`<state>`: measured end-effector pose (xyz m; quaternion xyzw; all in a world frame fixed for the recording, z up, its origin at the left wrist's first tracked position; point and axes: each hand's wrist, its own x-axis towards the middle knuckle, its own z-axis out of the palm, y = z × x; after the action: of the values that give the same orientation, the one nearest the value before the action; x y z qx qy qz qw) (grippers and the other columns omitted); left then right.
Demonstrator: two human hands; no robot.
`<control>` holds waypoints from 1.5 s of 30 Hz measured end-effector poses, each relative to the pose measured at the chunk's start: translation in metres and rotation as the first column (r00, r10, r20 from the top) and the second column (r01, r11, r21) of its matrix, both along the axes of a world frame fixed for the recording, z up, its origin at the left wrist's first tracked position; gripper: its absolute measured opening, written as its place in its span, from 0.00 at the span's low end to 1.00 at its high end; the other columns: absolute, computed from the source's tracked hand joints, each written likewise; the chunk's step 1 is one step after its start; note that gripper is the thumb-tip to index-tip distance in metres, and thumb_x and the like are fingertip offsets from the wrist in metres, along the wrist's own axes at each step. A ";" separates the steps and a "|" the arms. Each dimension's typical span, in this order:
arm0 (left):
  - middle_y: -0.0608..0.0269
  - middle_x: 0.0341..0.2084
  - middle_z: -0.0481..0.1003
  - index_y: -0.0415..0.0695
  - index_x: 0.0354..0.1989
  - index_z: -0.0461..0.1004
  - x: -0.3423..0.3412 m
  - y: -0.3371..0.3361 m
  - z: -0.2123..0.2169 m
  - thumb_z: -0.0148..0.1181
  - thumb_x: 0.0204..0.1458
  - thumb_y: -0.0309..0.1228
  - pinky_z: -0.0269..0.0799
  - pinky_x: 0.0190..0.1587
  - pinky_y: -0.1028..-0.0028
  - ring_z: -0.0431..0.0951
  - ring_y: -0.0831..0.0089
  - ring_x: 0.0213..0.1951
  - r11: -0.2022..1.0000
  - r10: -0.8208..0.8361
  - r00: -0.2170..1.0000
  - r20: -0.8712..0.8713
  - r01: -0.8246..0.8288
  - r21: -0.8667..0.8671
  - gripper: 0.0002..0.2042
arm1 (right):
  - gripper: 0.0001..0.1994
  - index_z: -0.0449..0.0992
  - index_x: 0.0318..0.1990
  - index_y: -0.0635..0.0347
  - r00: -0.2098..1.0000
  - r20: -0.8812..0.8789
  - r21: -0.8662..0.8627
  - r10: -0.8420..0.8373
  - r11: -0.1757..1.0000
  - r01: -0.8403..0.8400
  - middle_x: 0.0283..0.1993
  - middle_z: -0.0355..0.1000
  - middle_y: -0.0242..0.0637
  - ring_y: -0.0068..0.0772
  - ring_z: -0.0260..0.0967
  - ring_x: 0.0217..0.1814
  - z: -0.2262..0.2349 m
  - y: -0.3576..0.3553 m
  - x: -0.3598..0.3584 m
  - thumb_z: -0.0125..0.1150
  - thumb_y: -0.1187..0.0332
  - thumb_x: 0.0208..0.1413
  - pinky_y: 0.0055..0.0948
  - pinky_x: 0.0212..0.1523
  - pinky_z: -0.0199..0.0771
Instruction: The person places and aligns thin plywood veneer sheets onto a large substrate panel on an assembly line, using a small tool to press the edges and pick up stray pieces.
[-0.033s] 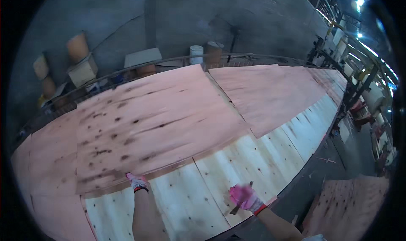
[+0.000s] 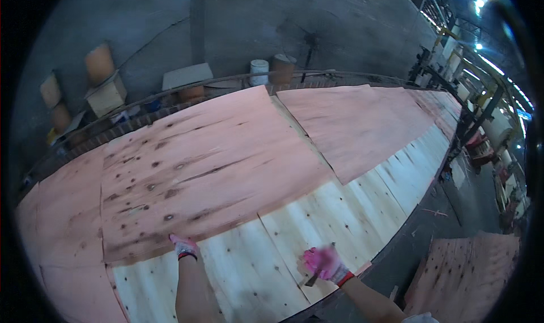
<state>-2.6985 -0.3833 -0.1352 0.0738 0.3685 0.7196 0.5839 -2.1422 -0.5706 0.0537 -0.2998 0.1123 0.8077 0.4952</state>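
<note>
My left hand [image 2: 185, 247], in a pink and white glove, is closed at the near edge of a large pink veneer sheet [image 2: 226, 153] with dark knots and streaks. Its fingertips lie over the sheet, and the underside of the grip is hidden. Paler boards [image 2: 243, 266] spotted with small knots show below that edge. Over them, my right hand [image 2: 327, 263], gloved in pink, is closed around a flat, dark, blade-like tool [image 2: 311, 280]. The tool sticks out at both ends of the fist.
Another pink sheet [image 2: 357, 124] lies to the right, with a narrow gap between the two. A stack of veneer [image 2: 464, 277] stands at the lower right. Behind a rail, a white bucket [image 2: 259, 72] and cardboard boxes [image 2: 107, 93] stand along the grey wall.
The veneer sheet's near edge has come down and toward me, covering much of the brownish strip that showed along it. Both hands stay nearly in place.
</note>
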 end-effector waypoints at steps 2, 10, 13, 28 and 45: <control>0.67 0.53 0.68 0.52 0.53 0.67 0.101 -0.001 0.037 0.39 0.53 0.54 0.67 0.52 0.63 0.67 0.66 0.54 0.933 -0.078 0.980 0.180 0.136 -0.333 0.26 | 0.15 0.71 0.44 0.59 0.984 0.140 -0.064 -0.108 0.991 0.118 0.51 0.70 0.46 0.49 0.69 0.53 -0.005 0.017 0.013 0.51 0.58 0.57 0.50 0.57 0.66; 0.64 0.45 0.73 0.50 0.51 0.68 0.077 -0.008 0.124 0.50 0.54 0.47 0.75 0.32 0.70 0.75 0.68 0.41 0.966 -0.228 0.966 0.121 0.240 -0.096 0.20 | 0.16 0.70 0.32 0.57 0.995 -0.100 0.432 -0.020 0.900 0.061 0.30 0.69 0.40 0.41 0.70 0.35 -0.084 0.200 -0.009 0.58 0.53 0.55 0.40 0.41 0.73; 0.63 0.45 0.73 0.49 0.51 0.68 0.047 -0.011 0.115 0.52 0.55 0.46 0.75 0.33 0.72 0.75 0.66 0.41 0.974 -0.089 0.995 0.035 0.094 -0.208 0.20 | 0.13 0.69 0.33 0.56 0.889 0.254 0.039 -0.382 0.922 0.385 0.26 0.65 0.36 0.37 0.66 0.26 -0.024 0.267 -0.076 0.60 0.57 0.54 0.37 0.30 0.71; 0.65 0.37 0.75 0.42 0.45 0.71 0.095 0.020 0.072 0.53 0.54 0.41 0.72 0.29 0.75 0.76 0.71 0.30 0.912 -0.112 0.979 -0.170 0.033 -0.410 0.17 | 0.07 0.73 0.35 0.51 0.825 0.530 0.032 -0.197 0.977 0.213 0.28 0.75 0.29 0.29 0.72 0.23 -0.058 0.260 -0.022 0.61 0.61 0.54 0.29 0.24 0.77; 0.58 0.55 0.67 0.45 0.57 0.65 0.063 -0.001 -0.004 0.56 0.52 0.45 0.65 0.56 0.61 0.67 0.62 0.56 0.996 -0.019 0.999 0.030 0.022 -0.092 0.26 | 0.15 0.73 0.42 0.57 0.573 0.792 0.001 -0.210 0.940 0.342 0.31 0.74 0.31 0.27 0.70 0.22 -0.115 0.258 -0.041 0.67 0.63 0.49 0.29 0.21 0.73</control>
<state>-2.6353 -0.3844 -0.1389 0.0402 0.3920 0.6968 0.5993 -2.1828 -0.3125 -0.0608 -0.6362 -0.0076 0.4974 0.5898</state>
